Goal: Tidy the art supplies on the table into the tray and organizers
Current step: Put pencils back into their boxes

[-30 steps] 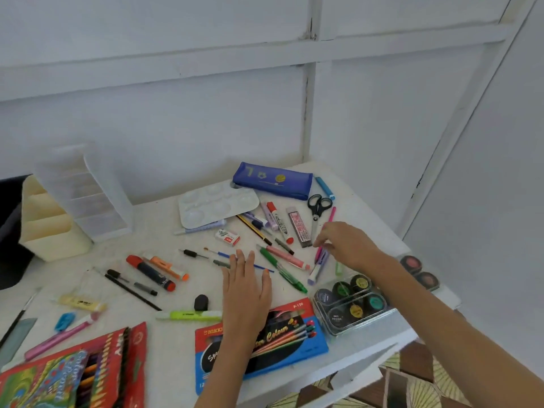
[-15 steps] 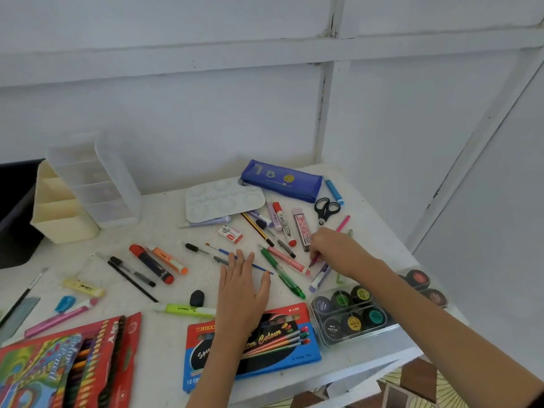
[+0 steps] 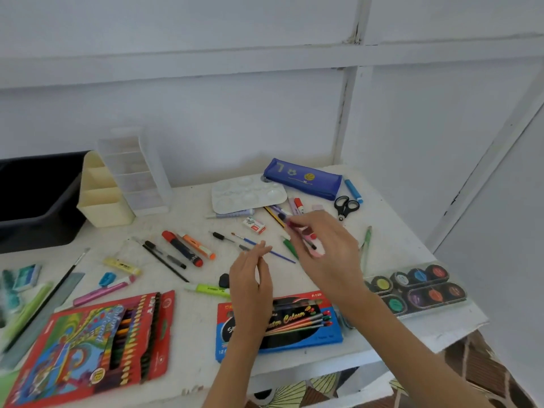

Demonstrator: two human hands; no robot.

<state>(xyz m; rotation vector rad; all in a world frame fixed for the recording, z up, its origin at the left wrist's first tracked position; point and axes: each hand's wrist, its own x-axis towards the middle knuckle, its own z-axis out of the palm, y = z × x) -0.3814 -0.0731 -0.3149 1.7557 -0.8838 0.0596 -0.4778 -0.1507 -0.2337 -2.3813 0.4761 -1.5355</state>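
The pens (image 3: 307,238) slant from far-left to near-right; which end leads is too blurred to tell. The right hand (image 3: 329,254) holds them just above the worktop (image 3: 397,245), fingers curled round the bundle. The left hand (image 3: 250,281) stands edge-up beside it, fingers straight, holding nothing. The bundle looks pink with dark tips.
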